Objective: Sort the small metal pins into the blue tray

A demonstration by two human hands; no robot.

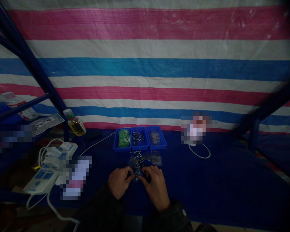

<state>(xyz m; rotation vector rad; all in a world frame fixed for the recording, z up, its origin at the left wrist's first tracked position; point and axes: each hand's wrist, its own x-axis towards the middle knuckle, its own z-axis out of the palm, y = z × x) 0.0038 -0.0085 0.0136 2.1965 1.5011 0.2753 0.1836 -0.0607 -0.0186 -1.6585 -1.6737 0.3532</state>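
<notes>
My left hand [119, 182] and my right hand [156, 187] rest close together on the dark blue table cover [219, 180], fingers curled. Between their fingertips is a small clear plastic bag with metal parts [137, 174], pinched from both sides. Just beyond lies a scatter of small metal pins and clear bags [145, 158]. Behind that stand three blue trays side by side: the left tray [122, 139] holds green pieces, the middle tray [138, 138] metal pins, the right tray [156, 138] small mixed parts.
White power strips with cables [50, 161] lie at the left. A small bottle of yellow liquid [75, 124] stands by a blue metal frame post [38, 74]. A white cable [200, 153] loops at the right. A striped tarp [145, 64] hangs behind.
</notes>
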